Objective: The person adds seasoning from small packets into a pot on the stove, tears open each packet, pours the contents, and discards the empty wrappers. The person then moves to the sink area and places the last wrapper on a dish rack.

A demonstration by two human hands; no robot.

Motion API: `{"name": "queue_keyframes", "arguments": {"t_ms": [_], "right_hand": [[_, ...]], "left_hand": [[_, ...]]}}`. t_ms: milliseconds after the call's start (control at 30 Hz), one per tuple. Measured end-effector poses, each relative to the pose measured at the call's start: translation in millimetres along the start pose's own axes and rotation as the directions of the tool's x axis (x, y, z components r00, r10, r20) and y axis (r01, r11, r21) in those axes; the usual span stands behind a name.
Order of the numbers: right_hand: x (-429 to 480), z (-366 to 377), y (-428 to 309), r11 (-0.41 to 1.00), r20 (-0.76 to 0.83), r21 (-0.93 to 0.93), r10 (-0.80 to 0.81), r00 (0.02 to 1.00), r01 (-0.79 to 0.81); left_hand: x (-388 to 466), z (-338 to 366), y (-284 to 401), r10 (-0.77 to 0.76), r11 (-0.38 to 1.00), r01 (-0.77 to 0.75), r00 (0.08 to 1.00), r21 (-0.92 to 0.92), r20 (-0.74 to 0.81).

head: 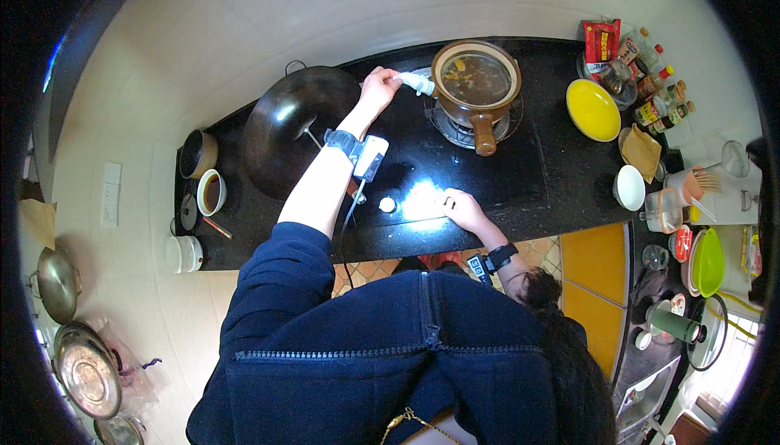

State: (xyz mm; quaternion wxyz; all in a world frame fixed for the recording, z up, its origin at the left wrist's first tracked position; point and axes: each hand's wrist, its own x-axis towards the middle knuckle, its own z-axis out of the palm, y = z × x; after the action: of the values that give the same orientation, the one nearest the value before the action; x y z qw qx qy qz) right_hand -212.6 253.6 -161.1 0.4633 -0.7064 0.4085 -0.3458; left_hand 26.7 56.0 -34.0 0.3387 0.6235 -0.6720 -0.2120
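Observation:
My left hand [379, 87] pinches the end of a pale, light-blue cloth [417, 82], whose other end touches the left side of a brown clay pot [476, 111]. Dark liquid with yellowish bits fills the pot, which stands on a gas burner [454, 131] with its stubby handle pointing towards me. Near the counter's front edge, my right hand [461, 209] rests at a bright patch of light on the black stovetop, fingers curled; whether they hold anything is hidden by glare. A white-topped stove knob [387, 204] lies left of it.
A large dark wok [292, 128] with a utensil inside occupies the left burner. Beyond it are a small pot [198, 154] and a bowl of brown liquid [211, 192]. At right stand a yellow plate [593, 110], a white bowl [629, 188] and several seasoning bottles [661, 107].

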Motion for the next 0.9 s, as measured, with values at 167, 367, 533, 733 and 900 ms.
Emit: {"name": "queue_keyframes", "arguments": {"t_ms": [167,367,533,733,900], "right_hand": [[11.8,11.8,-19.4,0.99,0.046,-0.016,0.139,0.989,-0.138],[23.3,15.6,-39.8,0.987,0.246,-0.163,0.048,0.968,-0.007],[28.8,33.1,-49.1,0.955,-0.07,0.293,0.071,0.995,-0.048],[26.7,25.4,-45.9,0.924,0.075,-0.318,-0.199,0.977,0.213],[33.1,42.9,-21.4,0.932,-0.088,-0.183,-0.332,0.939,0.312]], "left_hand": [[4.1,-1.2,-8.9,-0.049,0.998,0.047,0.997,-0.039,-0.052],[-1.1,0.2,6.7,0.14,0.99,-0.14,0.99,-0.028,0.002],[0.8,7.1,5.9,-0.287,0.784,0.401,0.911,-0.473,0.296],[-8.4,24.1,1.1,-0.332,0.688,0.411,0.911,-0.599,0.244],[-6.4,21.8,3.0,-0.239,0.825,0.307,0.95,-0.474,0.199]]}}
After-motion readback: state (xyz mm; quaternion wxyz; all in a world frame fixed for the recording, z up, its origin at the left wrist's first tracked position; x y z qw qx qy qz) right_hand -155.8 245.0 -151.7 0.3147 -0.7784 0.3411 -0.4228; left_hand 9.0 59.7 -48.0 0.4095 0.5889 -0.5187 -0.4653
